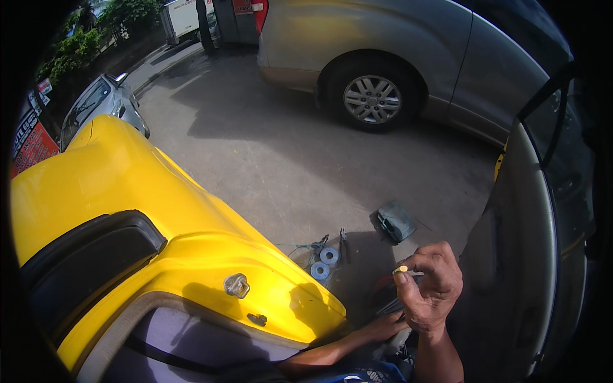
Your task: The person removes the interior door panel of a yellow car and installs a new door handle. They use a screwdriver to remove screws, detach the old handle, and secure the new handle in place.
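Note:
My right hand (434, 287) is raised in front of the open doorway, thumb and forefinger pinched together. Between their tips is a small, short white stick with a round yellowish end (403, 269); its kind is not clear. Lower down, my left hand (386, 327) reaches across from the left, close to my right wrist. Its fingertips are partly hidden, and whether they hold anything does not show. To the left is the yellow car body (211, 236), with a metal door striker (237, 286) on its door frame.
An open car door (511, 255) stands close on the right. On the pavement lie two bluish rolls (320, 270), thin wires, a dark slim tool (344, 246) and a dark grey-green pouch (396, 222). A silver van (408, 57) is parked beyond, with another car (102, 102) far left.

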The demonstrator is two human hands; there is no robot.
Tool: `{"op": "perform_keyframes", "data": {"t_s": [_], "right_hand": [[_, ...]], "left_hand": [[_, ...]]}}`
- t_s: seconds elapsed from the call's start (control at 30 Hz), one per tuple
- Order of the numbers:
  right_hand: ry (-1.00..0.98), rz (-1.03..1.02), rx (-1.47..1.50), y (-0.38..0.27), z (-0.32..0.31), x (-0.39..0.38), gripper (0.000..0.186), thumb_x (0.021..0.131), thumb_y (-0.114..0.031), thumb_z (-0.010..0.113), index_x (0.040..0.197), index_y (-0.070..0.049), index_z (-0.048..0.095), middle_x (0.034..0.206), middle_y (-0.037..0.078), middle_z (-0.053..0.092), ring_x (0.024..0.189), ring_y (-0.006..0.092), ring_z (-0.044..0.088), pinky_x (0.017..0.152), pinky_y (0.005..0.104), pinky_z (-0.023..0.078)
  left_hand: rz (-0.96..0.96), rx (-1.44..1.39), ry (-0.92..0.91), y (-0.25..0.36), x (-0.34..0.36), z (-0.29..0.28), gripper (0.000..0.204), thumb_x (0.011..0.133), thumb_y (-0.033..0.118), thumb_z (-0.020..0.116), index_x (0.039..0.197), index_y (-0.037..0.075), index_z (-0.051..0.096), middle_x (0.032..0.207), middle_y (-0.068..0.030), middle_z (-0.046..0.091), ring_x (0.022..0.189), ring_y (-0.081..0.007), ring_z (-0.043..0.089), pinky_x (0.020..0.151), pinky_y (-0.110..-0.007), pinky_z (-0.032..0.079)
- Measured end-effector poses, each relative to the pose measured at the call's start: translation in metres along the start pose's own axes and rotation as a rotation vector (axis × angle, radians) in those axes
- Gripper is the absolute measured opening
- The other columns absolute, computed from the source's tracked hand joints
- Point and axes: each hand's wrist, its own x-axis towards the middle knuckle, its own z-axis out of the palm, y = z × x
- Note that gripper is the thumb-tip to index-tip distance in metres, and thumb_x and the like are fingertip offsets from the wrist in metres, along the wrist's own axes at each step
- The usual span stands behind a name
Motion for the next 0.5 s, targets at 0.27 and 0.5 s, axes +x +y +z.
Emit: {"op": "perform_keyframes", "data": {"t_s": [0.27,0.5], "right_hand": [[-0.069,-0.676,0.397,-0.063,-0.012,0.013,0.021,0.074,-0.013,0.088,0.094,-0.007,0.081,0.086,0.001,0.06,0.08,0.0175,0.053,0.07,0.032,0.044],[-0.209,-0.91,0.463,-0.066,-0.011,0.033,0.027,0.075,-0.007,0.086,0.102,-0.007,0.084,0.088,0.001,0.063,0.083,0.0187,0.053,0.07,0.0323,0.045]], "left_hand": [[-0.023,0.105,0.04,-0.001,-0.002,0.002,0.106,0.101,0.071,0.049,0.156,-0.017,0.032,0.157,-0.0398,0.042,0.153,-0.0436,0.039,0.126,-0.042,0.029],[-0.061,0.094,0.094,-0.017,0.013,0.01,0.105,0.101,0.071,0.049,0.155,-0.019,0.034,0.157,-0.0412,0.04,0.153,-0.0444,0.038,0.127,-0.041,0.028]]}}
